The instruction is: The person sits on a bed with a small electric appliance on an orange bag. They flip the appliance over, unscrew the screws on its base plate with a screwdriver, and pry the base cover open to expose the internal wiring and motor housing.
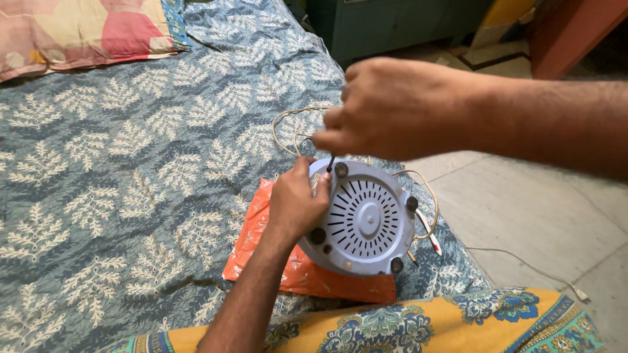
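Round pale-grey plastic appliance base [363, 219] tilts under my gripping left hand [297, 202]; right hand [386, 108] pinches thin dark screwdriver [331, 163] above its upper rim.

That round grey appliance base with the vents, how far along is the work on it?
Done: the appliance base lies underside up on an orange bag on the bed. In hand: the left hand steadies its rim while the right hand sets a thin screwdriver tip at the top edge. Left: all four black feet remain attached; no loose screws are visible.

Matt grey plastic appliance base [366, 219]
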### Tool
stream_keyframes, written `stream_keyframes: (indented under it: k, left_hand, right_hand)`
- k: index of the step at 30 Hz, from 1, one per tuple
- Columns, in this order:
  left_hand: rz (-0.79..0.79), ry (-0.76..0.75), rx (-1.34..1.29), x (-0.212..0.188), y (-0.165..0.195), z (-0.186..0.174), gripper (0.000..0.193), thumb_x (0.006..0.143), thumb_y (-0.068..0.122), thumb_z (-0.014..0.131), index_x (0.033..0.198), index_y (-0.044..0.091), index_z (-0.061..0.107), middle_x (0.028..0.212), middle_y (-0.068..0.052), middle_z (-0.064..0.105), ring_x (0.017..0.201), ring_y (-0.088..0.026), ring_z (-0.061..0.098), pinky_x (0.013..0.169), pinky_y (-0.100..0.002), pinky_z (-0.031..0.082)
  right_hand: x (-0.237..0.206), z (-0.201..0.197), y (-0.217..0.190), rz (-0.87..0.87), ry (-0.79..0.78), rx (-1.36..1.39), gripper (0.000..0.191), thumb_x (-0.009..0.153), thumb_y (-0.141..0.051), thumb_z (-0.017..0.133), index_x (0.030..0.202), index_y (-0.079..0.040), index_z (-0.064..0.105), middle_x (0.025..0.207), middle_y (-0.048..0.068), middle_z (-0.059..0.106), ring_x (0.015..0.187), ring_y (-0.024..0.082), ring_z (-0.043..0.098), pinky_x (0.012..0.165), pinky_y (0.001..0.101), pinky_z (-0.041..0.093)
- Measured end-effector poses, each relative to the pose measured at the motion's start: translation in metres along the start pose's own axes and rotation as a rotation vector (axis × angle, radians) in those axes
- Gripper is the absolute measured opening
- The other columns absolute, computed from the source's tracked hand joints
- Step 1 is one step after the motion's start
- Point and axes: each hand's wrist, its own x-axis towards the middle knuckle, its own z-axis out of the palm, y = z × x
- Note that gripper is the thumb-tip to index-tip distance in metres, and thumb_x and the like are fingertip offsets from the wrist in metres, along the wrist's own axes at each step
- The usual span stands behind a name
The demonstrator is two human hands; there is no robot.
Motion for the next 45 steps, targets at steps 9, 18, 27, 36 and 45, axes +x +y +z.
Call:
stream_keyframes:
  k: [9,18,27,36,45]
  left_hand:
    - [-0.016,0.014,0.001,0.007,-0.003,0.005,0.037,0.09,0.028,0.066,0.113,-0.001,0.066,0.091,-0.026,0.074,0.088,-0.043,0.073,0.083,-0.051,0.055]
    - [-0.03,-0.005,0.016,0.003,0.007,0.003,0.038,0.089,0.028,0.066,0.114,-0.001,0.064,0.091,-0.025,0.074,0.088,-0.042,0.073,0.081,-0.051,0.055]
    - [-0.019,0.023,-0.002,-0.002,-0.002,0.005,0.038,0.09,0.026,0.066,0.115,-0.001,0.064,0.093,-0.026,0.074,0.089,-0.042,0.073,0.083,-0.049,0.056]
    - [-0.038,0.111,-0.017,-0.011,-0.015,-0.016,0.038,0.089,0.026,0.068,0.117,0.001,0.064,0.098,-0.024,0.074,0.092,-0.041,0.073,0.083,-0.049,0.056]
    - [0.179,0.221,0.269,-0.028,0.008,-0.018,0.057,0.066,0.04,0.089,0.105,0.003,0.069,0.091,-0.015,0.074,0.079,-0.031,0.071,0.072,-0.047,0.049]
  right_hand:
    - [0.0,0.025,-0.033,0.647,0.021,0.626,0.017,0.088,-0.021,0.069,0.089,-0.006,0.061,0.071,0.015,0.072,0.066,0.037,0.071,0.055,0.0527,0.055]
    - [-0.013,0.007,-0.017,0.367,-0.136,0.297,0.013,0.079,-0.016,0.068,0.09,-0.012,0.063,0.06,0.008,0.069,0.057,0.031,0.07,0.065,0.0461,0.052]
    - [-0.015,0.023,-0.017,0.137,-0.515,0.132,0.021,0.094,-0.023,0.057,0.083,-0.007,0.063,0.067,0.006,0.072,0.067,0.026,0.073,0.068,0.0414,0.053]
    - [0.011,-0.011,-0.035,0.802,-0.716,0.765,0.026,0.093,-0.023,0.054,0.112,-0.026,0.072,0.087,0.01,0.076,0.084,0.029,0.076,0.073,0.0506,0.061]
    - [-0.011,-0.015,-0.014,0.904,-0.756,0.662,0.046,0.102,-0.045,0.046,0.098,-0.012,0.076,0.095,0.017,0.075,0.093,0.038,0.073,0.079,0.053,0.059]
